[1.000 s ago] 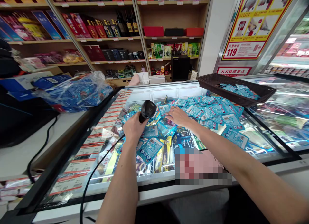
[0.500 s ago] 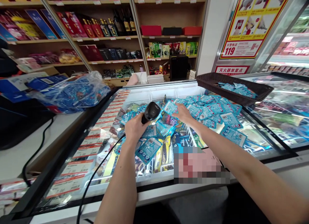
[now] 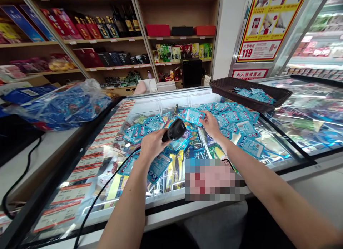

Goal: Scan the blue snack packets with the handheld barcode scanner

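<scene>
My left hand [image 3: 153, 146] is closed round the handle of a black corded barcode scanner [image 3: 175, 130], whose head points away to the right. In my right hand [image 3: 210, 125], pinched by one edge, is a flat light-blue packet [image 3: 192, 116] with a white label on it. The packet is just beyond the scanner head and apart from it. More light-blue packets [image 3: 248, 129] lie heaped on the freezer glass to the right. Another blue packet [image 3: 158, 168] rests below my left hand. Yellow-wrapped goods [image 3: 174, 170] show through the glass below.
A dark woven basket [image 3: 219, 87] with several blue packets stands at the back right of the chest freezer [image 3: 166, 215]. At left, a clear plastic bag [image 3: 66, 102] of blue goods sits on a counter. The scanner's black cable [image 3: 103, 188] crosses the price labels. Stocked shelves [image 3: 107, 41] line the back.
My view has shifted a little, and the scene sits further left. The scanner has turned more to the right, and the held packet now shows its label more squarely.
</scene>
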A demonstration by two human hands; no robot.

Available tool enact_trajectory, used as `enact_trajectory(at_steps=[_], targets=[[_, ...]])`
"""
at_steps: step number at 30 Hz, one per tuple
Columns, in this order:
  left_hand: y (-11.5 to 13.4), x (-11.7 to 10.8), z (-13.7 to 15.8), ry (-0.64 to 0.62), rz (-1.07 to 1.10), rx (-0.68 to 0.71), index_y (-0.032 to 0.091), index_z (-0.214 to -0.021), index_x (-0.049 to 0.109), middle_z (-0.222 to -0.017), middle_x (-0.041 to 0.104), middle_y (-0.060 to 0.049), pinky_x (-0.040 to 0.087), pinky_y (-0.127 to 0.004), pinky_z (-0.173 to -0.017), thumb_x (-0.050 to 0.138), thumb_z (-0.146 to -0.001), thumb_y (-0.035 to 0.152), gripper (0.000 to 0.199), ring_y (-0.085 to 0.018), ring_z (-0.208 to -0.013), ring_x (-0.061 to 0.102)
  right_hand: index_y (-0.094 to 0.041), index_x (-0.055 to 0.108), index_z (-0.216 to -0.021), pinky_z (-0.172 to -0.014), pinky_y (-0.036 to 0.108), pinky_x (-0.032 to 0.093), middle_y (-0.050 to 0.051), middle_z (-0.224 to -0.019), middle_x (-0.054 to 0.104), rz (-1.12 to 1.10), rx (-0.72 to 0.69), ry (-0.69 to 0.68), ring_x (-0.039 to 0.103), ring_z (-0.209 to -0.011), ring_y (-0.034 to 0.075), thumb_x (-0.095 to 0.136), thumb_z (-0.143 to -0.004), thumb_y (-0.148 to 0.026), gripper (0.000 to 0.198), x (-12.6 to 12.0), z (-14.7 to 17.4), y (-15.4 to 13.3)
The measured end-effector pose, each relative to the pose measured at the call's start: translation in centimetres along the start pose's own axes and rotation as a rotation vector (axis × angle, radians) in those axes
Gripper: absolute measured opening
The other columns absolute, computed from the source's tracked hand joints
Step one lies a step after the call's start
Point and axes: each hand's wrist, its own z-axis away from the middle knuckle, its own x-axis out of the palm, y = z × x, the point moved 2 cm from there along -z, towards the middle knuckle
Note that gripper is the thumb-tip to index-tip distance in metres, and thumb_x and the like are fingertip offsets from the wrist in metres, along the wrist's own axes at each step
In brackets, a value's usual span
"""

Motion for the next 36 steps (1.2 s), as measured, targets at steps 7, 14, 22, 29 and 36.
enact_trajectory(at_steps=[7,14,22,29,36], targets=[[-0.2,0.4,-0.1,0.031,-0.043,-0.013,0.025,-0.116,0.060,-0.100,0.071,-0.006,0.042,-0.029,-0.068,0.056,-0.081,0.046,0.040,-0.026,-0.093,0.066,-0.016,0.055,-0.122,-0.072,0.030,0.051,0.004,-0.084,0.064,0.006,-0.007,-0.034,0.061,-0.076,0.018,0.051,-0.083,-0.026,0.040,0.0,0.2,-0.1],[0.1,0.5,-0.2,0.002,-0.055,0.005,0.025,-0.116,0.059,-0.105,0.070,-0.003,0.042,-0.029,-0.067,0.055,-0.082,0.044,0.039,-0.026,-0.095,0.065,-0.017,0.052,-0.124,-0.074,0.031,0.051,0.005,-0.088,0.065,0.055,-0.017,-0.051,0.060,-0.078,0.017,0.049,-0.085,-0.027,0.041,0.1,0.3,0.1],[0.3,0.4,-0.2,-0.009,-0.064,0.009,0.025,-0.118,0.058,-0.101,0.070,-0.005,0.042,-0.029,-0.068,0.055,-0.083,0.045,0.040,-0.026,-0.096,0.065,-0.019,0.050,-0.125,-0.072,0.032,0.052,0.004,-0.087,0.062,0.023,0.003,-0.063,0.061,-0.077,0.018,0.047,-0.085,-0.030,0.042,0.3,0.4,0.3],[0.2,0.8,-0.2,-0.006,-0.053,0.001,0.025,-0.118,0.058,-0.105,0.070,-0.005,0.042,-0.028,-0.068,0.053,-0.083,0.045,0.040,-0.025,-0.095,0.065,-0.021,0.041,-0.134,-0.077,0.031,0.050,0.005,-0.095,0.062,0.127,-0.073,-0.047,0.060,-0.077,0.017,0.042,-0.088,-0.027,0.047,-0.4,0.5,-0.4],[-0.1,0.8,-0.1,0.018,-0.068,0.009,0.026,-0.120,0.057,-0.109,0.069,-0.006,0.044,-0.030,-0.070,0.051,-0.084,0.045,0.042,-0.026,-0.097,0.065,-0.015,0.055,-0.124,-0.092,0.037,0.044,0.012,-0.116,0.058,0.351,-0.073,0.033,0.057,-0.095,0.023,0.044,-0.086,-0.021,0.041,-1.7,0.2,-0.2]])
